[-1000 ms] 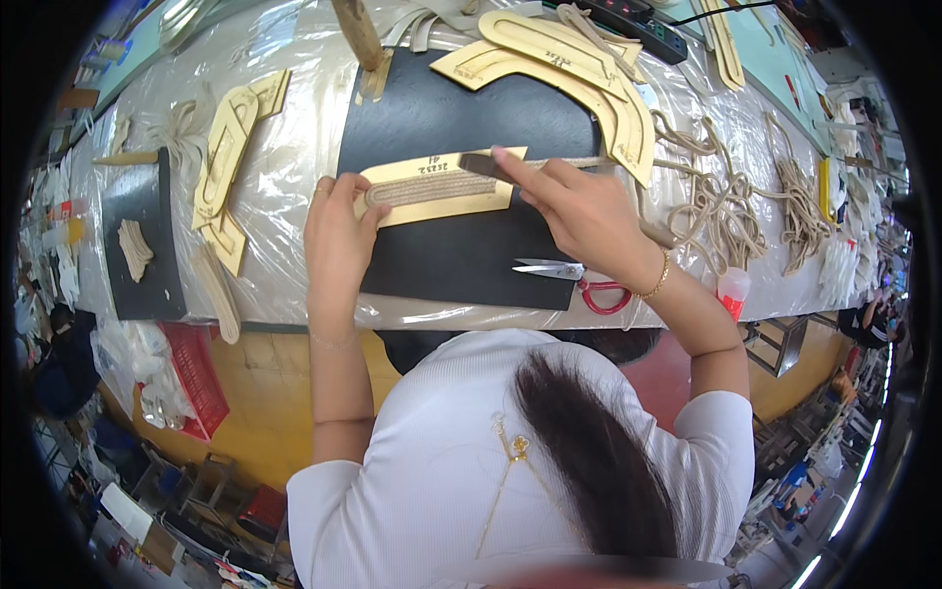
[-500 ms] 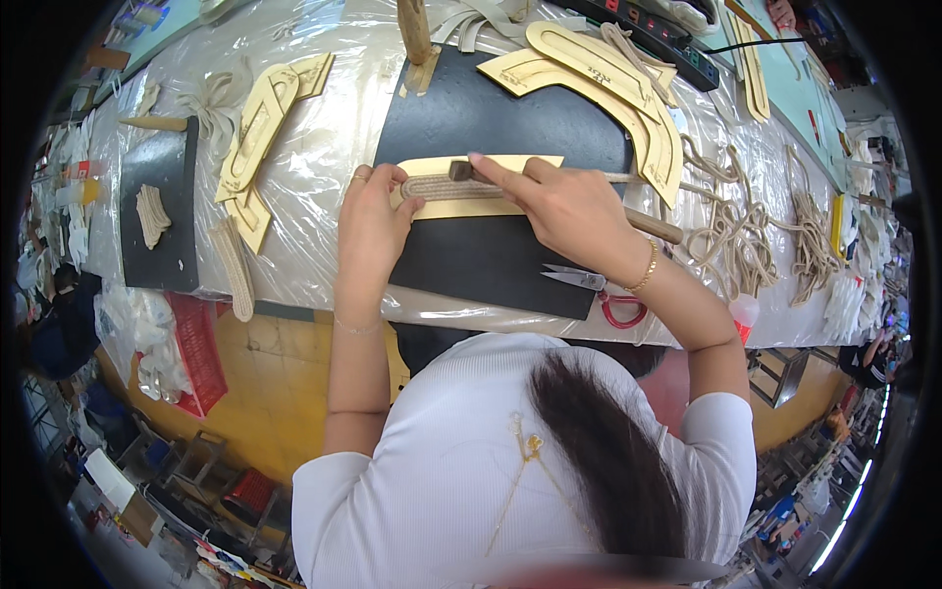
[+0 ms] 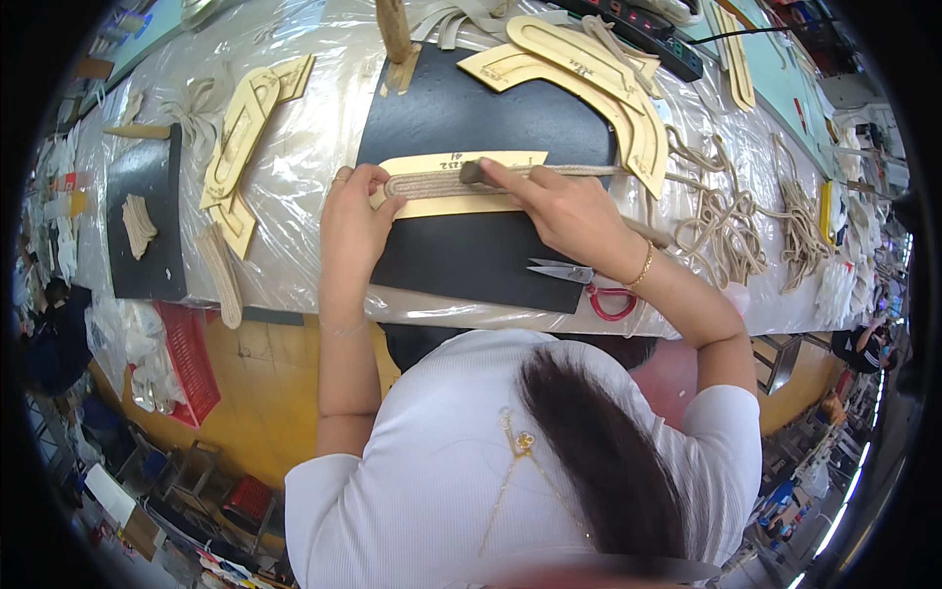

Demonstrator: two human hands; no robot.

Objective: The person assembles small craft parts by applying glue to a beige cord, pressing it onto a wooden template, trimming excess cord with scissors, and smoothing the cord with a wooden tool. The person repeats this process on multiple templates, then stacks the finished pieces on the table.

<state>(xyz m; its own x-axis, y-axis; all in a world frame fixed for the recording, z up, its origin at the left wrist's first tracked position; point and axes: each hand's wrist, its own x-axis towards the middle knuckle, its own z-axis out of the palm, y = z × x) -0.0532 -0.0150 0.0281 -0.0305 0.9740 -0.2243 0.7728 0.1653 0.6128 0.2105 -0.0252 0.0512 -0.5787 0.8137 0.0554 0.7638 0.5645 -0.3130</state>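
Note:
My left hand (image 3: 350, 224) pinches the left end of a pale wooden template (image 3: 461, 206). Beige cord (image 3: 427, 185) lies looped in tight rows in its slot, and a strand trails off to the right beneath my right hand (image 3: 581, 211). That hand is closed round a hammer (image 3: 473, 173), its small dark head over the cord rows and its handle blurred beyond the wrist. My index finger stretches along to the head. Under the template is a black mat (image 3: 471, 257). Scissors (image 3: 610, 302) with red handles lie partly open below my right wrist.
Other wooden templates (image 3: 235, 147) lie on the left, and a stack of curved templates (image 3: 643, 128) sits at the back right. Loose cord (image 3: 726, 236) is heaped on the right. A wooden post (image 3: 393, 29) stands at the far edge of the mat, and a power strip (image 3: 677, 54) lies behind.
The whole view has shifted slightly, so the table things sit further left. The hammer head has moved a little right along the template, uncovering markings; the handle now blurs.

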